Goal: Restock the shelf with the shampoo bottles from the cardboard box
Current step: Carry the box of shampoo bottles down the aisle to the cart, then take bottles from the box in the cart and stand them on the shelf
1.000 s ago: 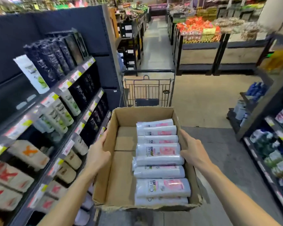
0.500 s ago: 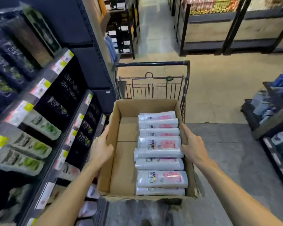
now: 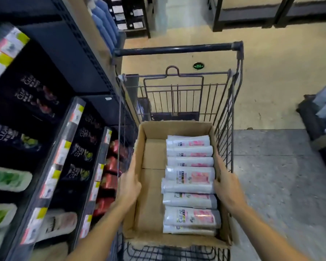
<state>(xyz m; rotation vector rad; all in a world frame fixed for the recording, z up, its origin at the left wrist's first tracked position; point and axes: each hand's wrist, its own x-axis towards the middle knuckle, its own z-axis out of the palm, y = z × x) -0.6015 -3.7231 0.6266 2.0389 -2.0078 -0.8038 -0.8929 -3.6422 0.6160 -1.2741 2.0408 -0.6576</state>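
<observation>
Both hands on the cardboard box, one per side wall. Left hand wraps the left wall, thumb over the rim inside, fingers outside. Right hand does the same on the right wall, thumb tip inside touching a bottle, fingers behind the cardboard out of view. Each hand is closed on the box wall.

Box sits in or just over the basket of the wire shopping cart; whether it bears on the wire, cannot tell. Cart handle bar is at the far end.

Shampoo bottles: white with pink labels, lying on their sides in one row along the right half of the box, stacked near to far, touching each other. Left half of the box floor is bare cardboard.

Shelf is on the left, just beside the cart: sloped tiers with price tags on the edges, holding dark bottles, red ones lower down, white-and-green ones at near left. Concrete floor to the right.
</observation>
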